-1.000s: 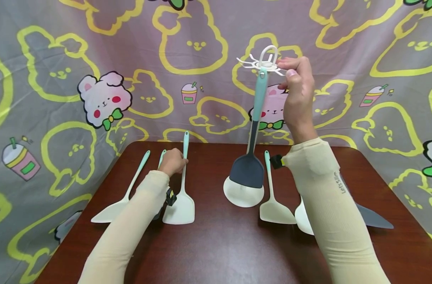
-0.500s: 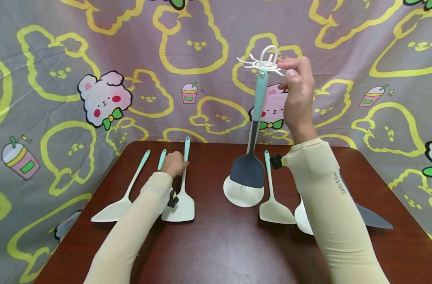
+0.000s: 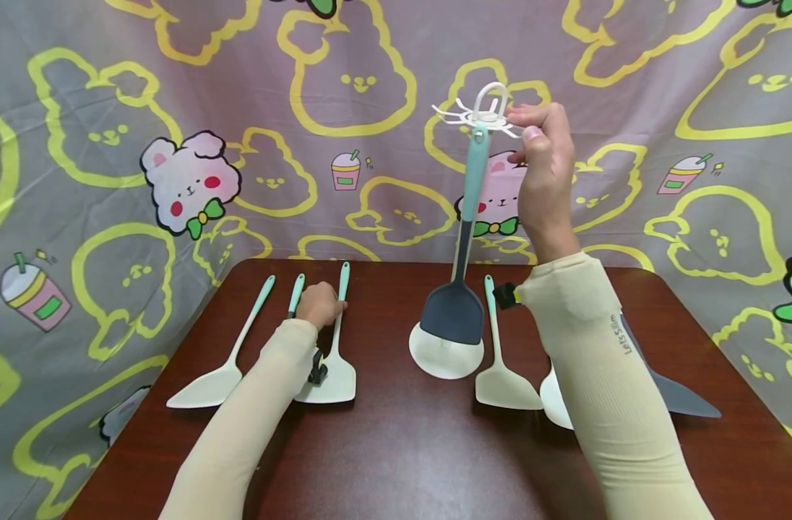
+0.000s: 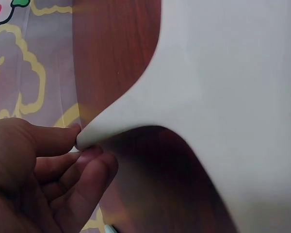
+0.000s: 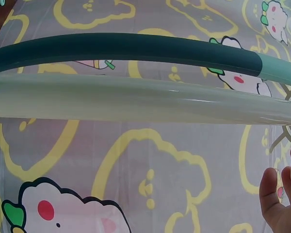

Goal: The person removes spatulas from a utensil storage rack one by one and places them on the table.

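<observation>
My left hand pinches the shaft of a white spatula with a mint handle end, at the table's left middle. In the left wrist view, thumb and fingertips meet where the neck of this white spatula narrows. My right hand is raised and holds the edge of a white utensil stand's hook ring. From that ring hangs a dark grey spatula with a mint handle. Behind it the stand's white pole shows in the right wrist view, and its round white base rests below.
Left of my left hand lie another white spatula and a mint-handled utensil, mostly hidden by the arm. To the right are a pale spatula, a partly covered white utensil and a grey one. Patterned cloth hangs behind the table.
The handle end of the white spatula in my left hand has come down toward the table, and that hand has shifted slightly right. My right hand and the stand look unmoved.
</observation>
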Action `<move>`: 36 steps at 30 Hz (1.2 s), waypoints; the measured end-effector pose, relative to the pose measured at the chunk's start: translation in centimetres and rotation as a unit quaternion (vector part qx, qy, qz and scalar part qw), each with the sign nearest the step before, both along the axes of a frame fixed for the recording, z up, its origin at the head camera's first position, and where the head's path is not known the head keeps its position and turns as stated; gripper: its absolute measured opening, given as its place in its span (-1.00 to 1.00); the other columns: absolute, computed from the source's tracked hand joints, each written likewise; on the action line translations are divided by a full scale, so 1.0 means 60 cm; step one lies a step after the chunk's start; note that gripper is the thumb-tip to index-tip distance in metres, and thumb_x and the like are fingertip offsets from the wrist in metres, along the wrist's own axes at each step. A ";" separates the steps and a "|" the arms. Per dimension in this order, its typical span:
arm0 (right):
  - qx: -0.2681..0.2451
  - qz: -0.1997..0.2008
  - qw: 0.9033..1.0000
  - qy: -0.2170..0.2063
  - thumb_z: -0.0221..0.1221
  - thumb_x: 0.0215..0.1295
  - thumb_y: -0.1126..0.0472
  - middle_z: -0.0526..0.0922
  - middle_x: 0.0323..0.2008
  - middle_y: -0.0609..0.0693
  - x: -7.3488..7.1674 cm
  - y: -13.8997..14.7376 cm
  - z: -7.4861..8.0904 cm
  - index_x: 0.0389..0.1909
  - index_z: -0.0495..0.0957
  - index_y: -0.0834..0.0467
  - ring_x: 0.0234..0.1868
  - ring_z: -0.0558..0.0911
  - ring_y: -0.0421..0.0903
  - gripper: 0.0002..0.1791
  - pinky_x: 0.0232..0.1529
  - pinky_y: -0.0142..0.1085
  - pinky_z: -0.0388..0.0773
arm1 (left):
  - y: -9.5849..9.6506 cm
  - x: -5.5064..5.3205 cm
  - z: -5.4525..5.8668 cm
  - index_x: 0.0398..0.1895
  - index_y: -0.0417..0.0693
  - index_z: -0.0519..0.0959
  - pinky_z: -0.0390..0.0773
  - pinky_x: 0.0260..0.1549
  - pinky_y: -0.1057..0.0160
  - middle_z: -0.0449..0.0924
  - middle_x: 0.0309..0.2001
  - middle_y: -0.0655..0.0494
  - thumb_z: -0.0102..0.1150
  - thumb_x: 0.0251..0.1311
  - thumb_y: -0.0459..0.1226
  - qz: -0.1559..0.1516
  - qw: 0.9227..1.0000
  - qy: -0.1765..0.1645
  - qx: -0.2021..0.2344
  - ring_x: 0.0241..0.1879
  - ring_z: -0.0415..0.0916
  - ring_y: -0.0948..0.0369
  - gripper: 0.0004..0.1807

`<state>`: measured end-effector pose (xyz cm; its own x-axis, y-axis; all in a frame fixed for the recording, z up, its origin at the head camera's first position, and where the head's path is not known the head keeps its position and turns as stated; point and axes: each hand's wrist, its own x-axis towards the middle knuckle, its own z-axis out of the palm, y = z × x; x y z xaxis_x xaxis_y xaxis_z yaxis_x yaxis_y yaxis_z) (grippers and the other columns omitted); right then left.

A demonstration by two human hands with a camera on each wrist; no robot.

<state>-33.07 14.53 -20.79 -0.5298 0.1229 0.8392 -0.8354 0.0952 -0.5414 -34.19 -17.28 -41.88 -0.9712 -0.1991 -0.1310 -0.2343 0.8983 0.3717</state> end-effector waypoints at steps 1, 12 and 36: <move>0.000 0.001 1.000 0.000 -0.22 0.14 0.00 0.57 -0.09 -0.21 0.000 0.000 0.000 -0.22 0.56 0.08 0.12 0.55 -0.16 -0.57 -0.30 -0.37 0.43 | 0.000 0.000 -0.001 -0.82 -0.01 0.46 0.40 -0.70 0.30 0.47 -0.78 0.13 0.24 0.27 -0.11 0.001 1.000 -0.005 0.001 -0.69 0.47 0.19 -0.52; 0.000 -0.006 1.000 -0.011 -0.22 0.13 -0.01 0.57 -0.10 -0.22 -0.002 -0.001 -0.003 -0.21 0.55 0.12 0.13 0.55 -0.16 -0.54 -0.28 -0.39 0.45 | -0.004 0.001 -0.013 -0.65 -0.12 0.60 0.49 -0.66 0.31 0.62 -0.66 0.04 0.25 0.27 -0.16 0.005 1.000 -0.020 0.011 -0.61 0.62 0.17 -0.65; 0.006 -0.007 1.000 -0.008 -0.23 0.13 -0.02 0.57 -0.09 -0.21 -0.005 -0.001 0.000 -0.21 0.56 0.03 0.13 0.54 -0.17 -0.57 -0.30 -0.38 0.43 | 0.001 -0.006 -0.006 -0.38 -0.23 0.64 0.52 -0.67 0.29 0.65 -0.56 -0.04 0.25 0.27 -0.25 -0.009 0.999 -0.038 0.002 -0.67 0.60 0.19 -0.81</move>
<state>-33.36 14.49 -20.78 -0.5416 0.1211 0.8319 -0.8251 0.1130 -0.5536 -34.56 -17.24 -42.25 -0.9617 -0.1818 -0.2053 -0.2465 0.9010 0.3570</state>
